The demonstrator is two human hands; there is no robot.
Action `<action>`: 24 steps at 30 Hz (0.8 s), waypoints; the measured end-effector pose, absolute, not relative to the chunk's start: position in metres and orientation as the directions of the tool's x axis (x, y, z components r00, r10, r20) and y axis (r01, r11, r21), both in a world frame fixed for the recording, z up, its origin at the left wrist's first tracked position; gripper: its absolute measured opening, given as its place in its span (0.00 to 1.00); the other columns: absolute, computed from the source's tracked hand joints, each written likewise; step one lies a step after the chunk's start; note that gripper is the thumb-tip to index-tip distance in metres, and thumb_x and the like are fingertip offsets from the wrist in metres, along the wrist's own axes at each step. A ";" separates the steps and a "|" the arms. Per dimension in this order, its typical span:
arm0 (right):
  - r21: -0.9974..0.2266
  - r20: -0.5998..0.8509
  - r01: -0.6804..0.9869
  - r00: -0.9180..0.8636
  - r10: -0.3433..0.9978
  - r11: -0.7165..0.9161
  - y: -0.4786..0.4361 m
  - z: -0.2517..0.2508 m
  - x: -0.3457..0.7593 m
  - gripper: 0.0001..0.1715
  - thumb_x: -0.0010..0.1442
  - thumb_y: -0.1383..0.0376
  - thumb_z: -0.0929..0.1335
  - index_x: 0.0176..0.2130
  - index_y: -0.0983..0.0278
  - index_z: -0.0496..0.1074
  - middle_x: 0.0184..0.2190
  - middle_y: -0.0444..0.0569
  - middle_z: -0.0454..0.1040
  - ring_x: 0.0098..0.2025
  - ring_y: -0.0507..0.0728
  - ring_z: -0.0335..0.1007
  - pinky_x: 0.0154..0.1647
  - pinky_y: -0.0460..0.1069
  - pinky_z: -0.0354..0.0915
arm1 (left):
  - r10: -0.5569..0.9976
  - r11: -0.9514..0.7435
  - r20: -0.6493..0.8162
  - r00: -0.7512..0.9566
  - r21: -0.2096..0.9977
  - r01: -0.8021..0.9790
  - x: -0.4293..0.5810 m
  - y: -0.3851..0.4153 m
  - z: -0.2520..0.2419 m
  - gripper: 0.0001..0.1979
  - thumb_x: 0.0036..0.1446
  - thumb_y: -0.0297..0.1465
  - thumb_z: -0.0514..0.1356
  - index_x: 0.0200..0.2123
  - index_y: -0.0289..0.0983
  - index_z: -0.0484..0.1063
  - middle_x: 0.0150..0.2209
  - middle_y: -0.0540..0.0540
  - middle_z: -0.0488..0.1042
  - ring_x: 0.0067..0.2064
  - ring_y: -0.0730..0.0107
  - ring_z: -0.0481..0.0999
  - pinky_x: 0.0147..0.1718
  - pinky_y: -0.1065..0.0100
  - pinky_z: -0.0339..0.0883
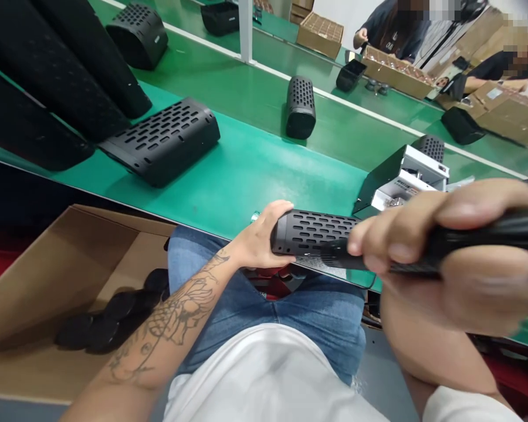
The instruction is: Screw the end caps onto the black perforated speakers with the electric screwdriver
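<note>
My left hand [264, 237] is wrapped round the left end of a black slotted housing [319, 228] near the table's front edge. A black electric screwdriver [484, 234] is gripped in my right hand [422, 240], close to the camera and slightly blurred. Its narrow front end points left and overlaps the lower right part of the housing; whether the tip touches a screw, I cannot tell. Behind my right hand stands a white and black machine [405, 181], partly hidden.
Another slotted housing [167, 140] lies beside several long black pieces [74, 70] at the left. More housings, one of them upright [301, 108], sit on the green belt beyond. A cardboard box [30, 293] holding black parts is at lower left. Two people work across the line.
</note>
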State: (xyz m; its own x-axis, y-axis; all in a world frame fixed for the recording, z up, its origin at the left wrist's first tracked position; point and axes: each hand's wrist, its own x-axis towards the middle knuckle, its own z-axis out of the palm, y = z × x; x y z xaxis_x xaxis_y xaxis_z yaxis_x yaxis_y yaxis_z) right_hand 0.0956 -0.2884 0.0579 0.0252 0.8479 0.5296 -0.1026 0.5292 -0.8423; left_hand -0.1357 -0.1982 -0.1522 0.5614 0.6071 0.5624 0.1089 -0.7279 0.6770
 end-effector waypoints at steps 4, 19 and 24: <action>-0.818 0.560 -0.181 -0.036 0.828 0.546 -0.270 0.043 0.062 0.11 0.68 0.59 0.85 0.48 0.56 0.87 0.29 0.41 0.83 0.23 0.56 0.79 0.29 0.56 0.82 | 0.609 -0.729 0.583 0.538 0.678 0.091 -0.133 -0.198 -0.155 0.67 0.53 0.41 0.85 0.86 0.48 0.51 0.79 0.30 0.66 0.81 0.27 0.71 0.80 0.30 0.71; -0.878 0.477 -0.117 -0.131 0.869 0.465 -0.258 0.025 0.054 0.11 0.68 0.59 0.85 0.43 0.53 0.84 0.27 0.41 0.80 0.22 0.55 0.75 0.26 0.56 0.76 | 0.628 -0.710 0.574 0.524 0.699 0.085 -0.129 -0.201 -0.149 0.55 0.56 0.43 0.84 0.79 0.46 0.61 0.72 0.33 0.72 0.72 0.36 0.79 0.72 0.38 0.79; -0.897 0.441 -0.052 -0.134 0.887 0.438 -0.259 0.023 0.056 0.14 0.66 0.54 0.86 0.41 0.51 0.83 0.26 0.40 0.77 0.23 0.57 0.74 0.28 0.58 0.77 | 0.627 -0.705 0.571 0.531 0.706 0.072 -0.128 -0.200 -0.146 0.53 0.57 0.43 0.83 0.78 0.46 0.61 0.69 0.34 0.73 0.69 0.38 0.80 0.69 0.39 0.80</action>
